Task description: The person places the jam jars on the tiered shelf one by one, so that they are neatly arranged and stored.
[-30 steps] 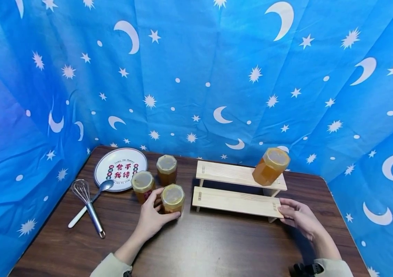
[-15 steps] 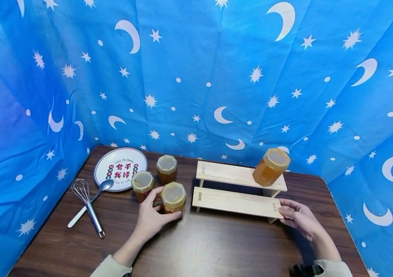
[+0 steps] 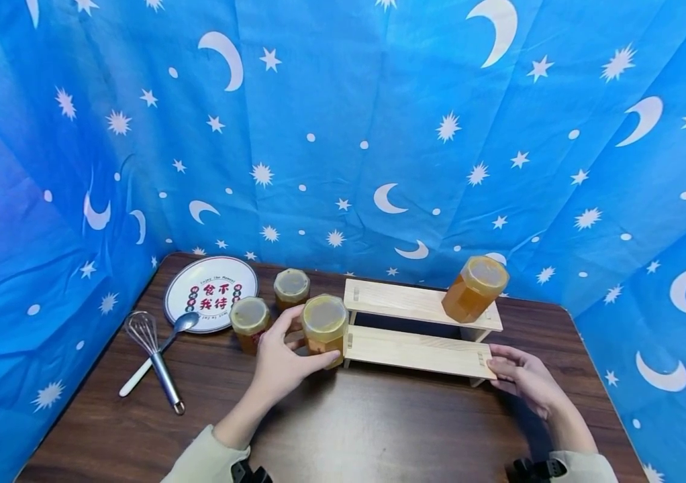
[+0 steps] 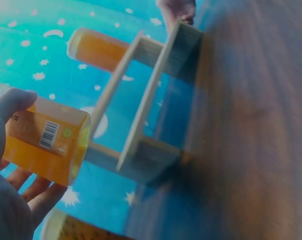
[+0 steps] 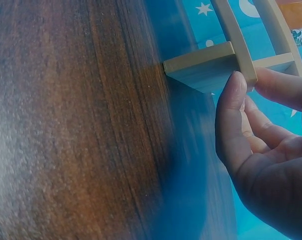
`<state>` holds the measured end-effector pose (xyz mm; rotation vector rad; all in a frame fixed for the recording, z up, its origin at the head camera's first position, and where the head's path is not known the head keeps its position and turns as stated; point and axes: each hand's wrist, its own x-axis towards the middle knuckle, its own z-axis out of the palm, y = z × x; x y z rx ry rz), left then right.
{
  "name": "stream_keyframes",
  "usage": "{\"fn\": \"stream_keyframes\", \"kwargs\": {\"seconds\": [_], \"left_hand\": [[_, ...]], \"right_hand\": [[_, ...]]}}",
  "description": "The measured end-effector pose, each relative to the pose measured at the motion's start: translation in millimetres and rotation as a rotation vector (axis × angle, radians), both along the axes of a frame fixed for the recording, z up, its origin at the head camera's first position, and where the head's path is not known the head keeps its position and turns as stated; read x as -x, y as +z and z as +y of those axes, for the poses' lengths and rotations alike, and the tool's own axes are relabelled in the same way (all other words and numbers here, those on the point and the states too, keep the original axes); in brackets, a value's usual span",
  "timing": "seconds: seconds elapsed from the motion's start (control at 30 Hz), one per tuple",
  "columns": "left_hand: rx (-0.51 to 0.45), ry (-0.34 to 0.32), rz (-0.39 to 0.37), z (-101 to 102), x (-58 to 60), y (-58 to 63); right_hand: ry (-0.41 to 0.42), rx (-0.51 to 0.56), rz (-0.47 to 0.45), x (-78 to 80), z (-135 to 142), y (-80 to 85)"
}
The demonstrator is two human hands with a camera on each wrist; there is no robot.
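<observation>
My left hand [image 3: 282,362] grips a jar of amber contents [image 3: 323,325] with a pale lid. In the left wrist view this jar [image 4: 51,137] shows a barcode label and hangs clear of the table, close to the shelf's left end. The two-tier wooden shelf [image 3: 415,351] stands on the table. At its right end, my right hand [image 3: 524,379] pinches the lower board's edge; thumb and finger [image 5: 233,92] lie on either side of it in the right wrist view. Another amber jar [image 3: 471,295] sits on the upper tier's right part.
Two more lidded jars, one nearer [image 3: 249,322] and one farther back [image 3: 291,287], stand left of the shelf. A white plate [image 3: 180,295] with red characters lies behind a spoon [image 3: 137,376] crossed by a whisk [image 3: 164,382]. Blue curtains [image 3: 319,100] border the wooden table [image 3: 343,429].
My left hand has lifted the jar off the table and carried it right, up to the shelf's left end. The right hand keeps its hold on the lower board.
</observation>
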<state>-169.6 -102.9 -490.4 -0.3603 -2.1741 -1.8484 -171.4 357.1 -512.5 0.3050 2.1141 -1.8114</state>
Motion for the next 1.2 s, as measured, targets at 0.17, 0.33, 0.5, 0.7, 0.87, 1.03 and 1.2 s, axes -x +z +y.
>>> {"fn": "stream_keyframes", "kwargs": {"seconds": [0.17, 0.33, 0.5, 0.7, 0.87, 1.03, 1.2], "left_hand": [[0.018, -0.011, 0.033, 20, 11.3, 15.5], [0.028, -0.04, 0.085, 40, 24.4, 30.1], [0.025, -0.03, 0.14, 59, 40.3, 39.9], [0.027, -0.023, 0.162, 78, 58.9, 45.0], [0.054, -0.028, 0.149, 92, 70.8, 45.7], [0.102, -0.014, 0.125, 103, 79.3, 41.1], [0.139, 0.013, 0.101, 112, 85.6, 36.3]], "right_hand": [[0.002, 0.006, -0.001, -0.7, 0, 0.3], [0.0, -0.003, 0.0, -1.0, 0, 1.0], [-0.005, 0.005, -0.001, 0.1, 0, 1.2], [-0.007, 0.013, -0.001, 1.0, 1, 0.7], [-0.012, 0.011, -0.008, 0.8, 1, 0.5], [-0.012, 0.015, -0.006, 0.2, 2, -1.6], [-0.005, 0.019, 0.005, 0.0, 2, -2.8]]}}
